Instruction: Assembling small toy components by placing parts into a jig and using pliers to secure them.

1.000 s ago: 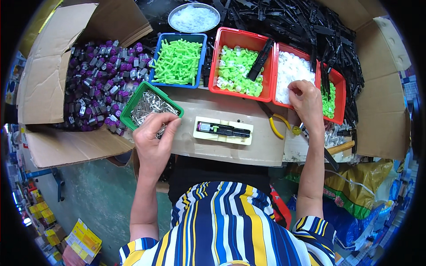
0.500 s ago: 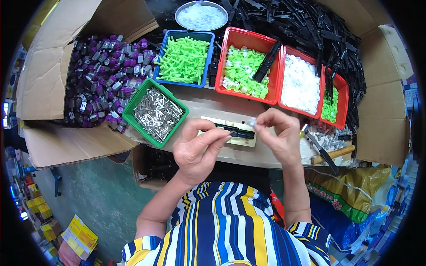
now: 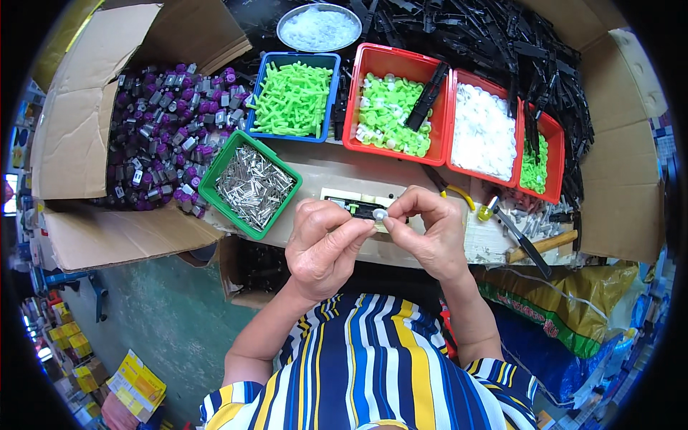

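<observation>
Between the thumb and fingertips of my right hand (image 3: 433, 233) is a small white plastic wheel (image 3: 379, 214). My left hand (image 3: 319, 247) is pinched closed just left of it, its fingertips nearly meeting the wheel; what they hold is too small to make out. Beneath both hands a black plastic housing (image 3: 364, 209) with a bit of green in it lies in a cream fixture block (image 3: 331, 193), partly covered by my fingers. A green bin (image 3: 208, 190) of short metal pins stands to the left of my left hand.
Behind the hands stand a blue bin (image 3: 336, 100) of green sticks and red bins (image 3: 349, 129) of green and white pieces. Purple-and-grey parts (image 3: 161, 136) fill a carton at left; black parts (image 3: 494, 36) pile up behind. Pliers (image 3: 459, 195) and a black-handled tool (image 3: 530, 251) lie right.
My right hand has come left and down with the white wheel, bringing it up to my left fingertips. The left hand stays pinched in nearly the same place.
</observation>
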Demonstrator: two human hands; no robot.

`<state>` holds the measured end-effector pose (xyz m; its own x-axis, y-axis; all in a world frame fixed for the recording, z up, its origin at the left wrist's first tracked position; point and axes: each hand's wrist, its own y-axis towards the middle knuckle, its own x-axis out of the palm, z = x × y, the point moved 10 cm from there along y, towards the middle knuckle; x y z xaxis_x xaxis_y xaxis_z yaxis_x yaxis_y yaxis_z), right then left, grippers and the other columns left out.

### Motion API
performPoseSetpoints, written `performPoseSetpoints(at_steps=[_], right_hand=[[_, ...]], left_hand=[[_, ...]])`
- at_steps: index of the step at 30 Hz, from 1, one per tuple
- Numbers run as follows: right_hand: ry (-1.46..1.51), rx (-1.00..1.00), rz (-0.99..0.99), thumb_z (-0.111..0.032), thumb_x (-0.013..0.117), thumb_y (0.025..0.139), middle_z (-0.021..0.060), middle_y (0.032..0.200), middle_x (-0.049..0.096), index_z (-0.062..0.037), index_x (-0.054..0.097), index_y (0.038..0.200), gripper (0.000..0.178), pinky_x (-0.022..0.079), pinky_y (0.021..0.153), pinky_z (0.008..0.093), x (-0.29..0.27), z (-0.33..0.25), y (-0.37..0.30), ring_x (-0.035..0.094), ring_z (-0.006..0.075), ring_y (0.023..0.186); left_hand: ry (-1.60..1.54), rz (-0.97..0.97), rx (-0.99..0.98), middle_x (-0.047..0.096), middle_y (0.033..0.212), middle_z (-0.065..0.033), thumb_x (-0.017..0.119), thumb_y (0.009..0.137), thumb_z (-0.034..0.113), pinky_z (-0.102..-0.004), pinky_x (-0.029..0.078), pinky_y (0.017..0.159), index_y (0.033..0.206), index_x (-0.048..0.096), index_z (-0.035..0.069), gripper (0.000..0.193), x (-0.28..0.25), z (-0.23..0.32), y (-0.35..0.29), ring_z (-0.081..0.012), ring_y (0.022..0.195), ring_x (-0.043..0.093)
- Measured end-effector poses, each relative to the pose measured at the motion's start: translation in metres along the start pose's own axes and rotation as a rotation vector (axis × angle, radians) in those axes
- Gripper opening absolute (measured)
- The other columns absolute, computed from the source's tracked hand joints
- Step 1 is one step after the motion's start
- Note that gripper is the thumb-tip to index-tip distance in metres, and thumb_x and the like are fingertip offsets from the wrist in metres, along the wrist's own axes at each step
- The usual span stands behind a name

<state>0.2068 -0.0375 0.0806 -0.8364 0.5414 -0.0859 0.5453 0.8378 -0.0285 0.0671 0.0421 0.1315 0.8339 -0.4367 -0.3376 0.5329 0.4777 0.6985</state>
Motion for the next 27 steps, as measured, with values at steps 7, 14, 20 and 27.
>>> performPoseSetpoints(at_steps=[7, 14, 20, 27], right_hand=[[-0.094, -0.072, 0.078, 0.003, 0.072, 0.076, 0.0031, 0.076, 0.062, 0.0001, 0.065, 0.079, 0.008, 0.045, 0.068, 0.0242, -0.001, -0.012, -0.005, 0.058, 0.0095, 0.071], [-0.78, -0.704, 0.29, 0.005, 0.077, 0.065, 0.0051, 0.072, 0.059, -0.0061, 0.064, 0.083, 0.025, 0.04, 0.063, 0.0346, 0.023, -0.067, -0.031, 0.058, 0.0239, 0.066], [-0.929, -0.784, 0.334, 0.004, 0.078, 0.065, 0.0032, 0.072, 0.058, -0.0069, 0.065, 0.086, 0.027, 0.039, 0.066, 0.0325, 0.033, -0.067, -0.039, 0.059, 0.0208, 0.067], [-0.655, -0.659, 0.238, 0.004, 0.077, 0.068, 0.0054, 0.077, 0.062, -0.0035, 0.067, 0.089, 0.025, 0.042, 0.069, 0.0309, 0.018, -0.062, -0.031, 0.061, 0.0221, 0.069]], left_hand=[[0.198, -0.034, 0.128, 0.059, 0.084, -0.0046, 0.082, 0.073, 0.003, -0.0349, 0.045, 0.066, 0.093, 0.072, 0.003, 0.022, 0.001, 0.011, 0.0, -0.0228, 0.077, 0.057], [0.008, 0.048, -0.256, 0.059, 0.086, -0.0071, 0.077, 0.081, 0.0, -0.0303, 0.047, 0.068, 0.091, 0.069, 0.001, 0.013, 0.002, -0.02, -0.014, -0.0205, 0.079, 0.058], [-0.359, 0.015, -0.636, 0.058, 0.097, -0.0041, 0.069, 0.092, 0.002, -0.0235, 0.045, 0.073, 0.094, 0.065, -0.001, 0.006, 0.019, -0.049, -0.038, -0.0099, 0.083, 0.054], [-0.784, 0.046, -0.838, 0.056, 0.1, -0.0014, 0.066, 0.095, 0.002, -0.0217, 0.044, 0.075, 0.095, 0.066, -0.001, 0.003, 0.038, -0.064, -0.051, -0.0076, 0.086, 0.054]])
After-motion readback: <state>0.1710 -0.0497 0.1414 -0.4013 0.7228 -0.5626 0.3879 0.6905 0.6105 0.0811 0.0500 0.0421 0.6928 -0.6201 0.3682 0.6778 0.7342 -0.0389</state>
